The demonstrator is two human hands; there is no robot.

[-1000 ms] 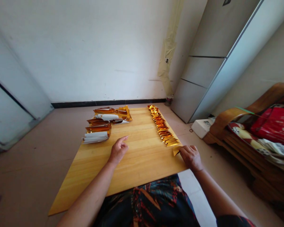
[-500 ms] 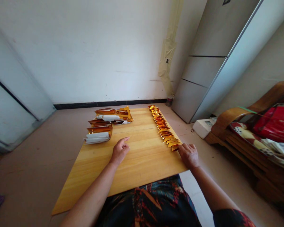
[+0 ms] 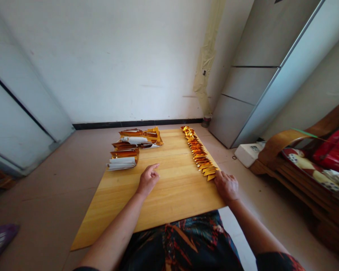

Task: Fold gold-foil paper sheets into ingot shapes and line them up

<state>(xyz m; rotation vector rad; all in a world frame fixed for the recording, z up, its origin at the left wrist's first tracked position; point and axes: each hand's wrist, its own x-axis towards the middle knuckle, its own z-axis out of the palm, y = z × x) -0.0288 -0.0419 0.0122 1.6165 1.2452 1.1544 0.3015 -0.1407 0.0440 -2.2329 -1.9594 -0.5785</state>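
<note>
A row of folded gold foil papers [image 3: 199, 151] runs along the right edge of a wooden board [image 3: 169, 192]. My right hand [image 3: 227, 186] is at the row's near end, its fingers curled against the nearest folded gold paper; the fingertips are partly hidden. Over the middle of the board is my left hand [image 3: 149, 179], index finger stretched out and the other fingers bent, with nothing visible in it. Beyond it on the left lie stacks of gold foil sheets [image 3: 125, 153] with white backs [image 3: 122, 163], some bent over.
The board rests across my lap, over dark patterned clothing [image 3: 186, 241]. A wall [image 3: 124, 67] stands ahead, with a grey refrigerator [image 3: 243, 82] at right. A wooden bench [image 3: 282, 139] and a white box [image 3: 247, 154] are on the right. A purple item [image 3: 1, 241] lies at lower left.
The camera view has turned a little left, so the whole scene sits slightly farther right. Both hands keep nearly the same place over the board.
</note>
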